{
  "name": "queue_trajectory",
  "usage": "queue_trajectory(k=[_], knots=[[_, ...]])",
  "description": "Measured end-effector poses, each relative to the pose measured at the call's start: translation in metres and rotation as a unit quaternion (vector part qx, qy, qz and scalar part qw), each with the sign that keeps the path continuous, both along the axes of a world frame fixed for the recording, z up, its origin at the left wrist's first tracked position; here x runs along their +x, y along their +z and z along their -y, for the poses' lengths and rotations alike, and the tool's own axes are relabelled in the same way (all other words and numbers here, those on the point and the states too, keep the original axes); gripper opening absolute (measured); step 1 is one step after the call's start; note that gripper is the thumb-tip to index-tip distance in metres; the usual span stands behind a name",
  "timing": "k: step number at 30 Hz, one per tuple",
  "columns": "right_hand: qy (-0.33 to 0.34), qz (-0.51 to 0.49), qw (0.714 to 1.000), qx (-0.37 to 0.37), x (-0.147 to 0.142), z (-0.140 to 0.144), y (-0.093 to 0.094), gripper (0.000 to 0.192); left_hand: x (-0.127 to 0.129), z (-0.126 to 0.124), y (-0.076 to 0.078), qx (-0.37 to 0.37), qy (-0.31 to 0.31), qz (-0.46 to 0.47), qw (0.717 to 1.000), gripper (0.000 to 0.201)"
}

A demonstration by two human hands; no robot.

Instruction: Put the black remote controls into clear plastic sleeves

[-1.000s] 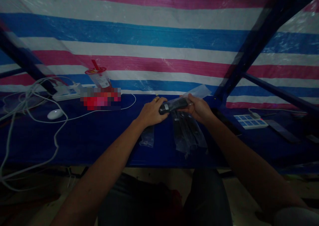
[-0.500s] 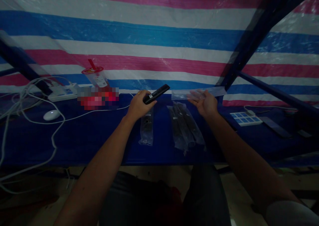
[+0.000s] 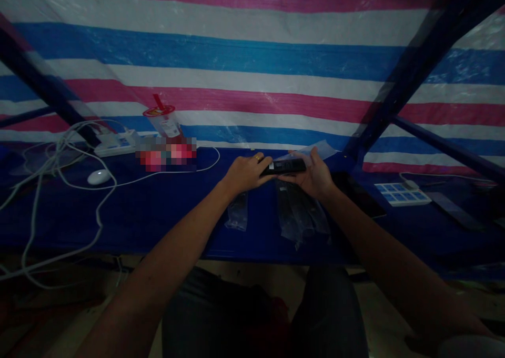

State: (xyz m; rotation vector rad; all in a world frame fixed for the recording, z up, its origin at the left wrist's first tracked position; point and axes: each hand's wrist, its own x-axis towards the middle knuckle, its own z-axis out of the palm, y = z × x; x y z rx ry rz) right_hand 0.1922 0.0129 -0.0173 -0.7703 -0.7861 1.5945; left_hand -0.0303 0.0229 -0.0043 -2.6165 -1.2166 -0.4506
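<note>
1. Just right of the frame's centre, the left hand [image 3: 245, 173] and the right hand [image 3: 313, 176] have come together on one black remote control [image 3: 284, 167]. The left grips its left end, and the right cups its right end from beneath.
2. Behind the right hand's fingers a clear plastic sleeve [image 3: 315, 150] shows pale against the dark. Whether the remote's tip is already inside it cannot be told in this dim light.
3. By the look of it, the step in hand is mating remote and sleeve. The next move seems to call for the sleeve's mouth being held open by the right hand while the left pushes the remote lengthwise along its own axis.
4. The remote's long axis lies nearly level across the frame, left to right, with the right end a touch higher. It is held above the blue table [image 3: 158, 216], not resting on it.
5. Below the hands, toward the lower centre, several bagged remotes [image 3: 302, 216] lie side by side with their long axes running up and down the frame. One small bag [image 3: 238, 217] lies just left of them.
</note>
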Motion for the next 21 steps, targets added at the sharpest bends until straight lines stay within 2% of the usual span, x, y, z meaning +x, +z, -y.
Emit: queue_trajectory(k=[3,7,9,16,21], knots=[[0.026,-0.015,1.000,0.010,-0.003,0.003,0.003,0.060,0.006,-0.006,0.007,-0.006,-0.010,-0.045,0.999,0.054],[0.026,-0.003,0.999,0.032,-0.006,0.005,0.001,0.024,0.008,-0.014,0.016,-0.028,-0.017,-0.049,0.998,0.054],[0.022,0.005,0.999,0.042,-0.008,0.006,0.000,0.011,0.010,-0.014,0.016,-0.039,-0.016,-0.036,0.998,0.054],[-0.023,0.015,0.999,0.020,-0.013,0.004,-0.006,0.010,0.011,-0.006,-0.004,-0.083,0.033,0.089,0.992,0.068],[-0.041,0.004,0.999,-0.013,-0.010,0.001,-0.006,0.014,-0.005,-0.010,-0.009,-0.119,0.005,0.119,0.986,0.062]])
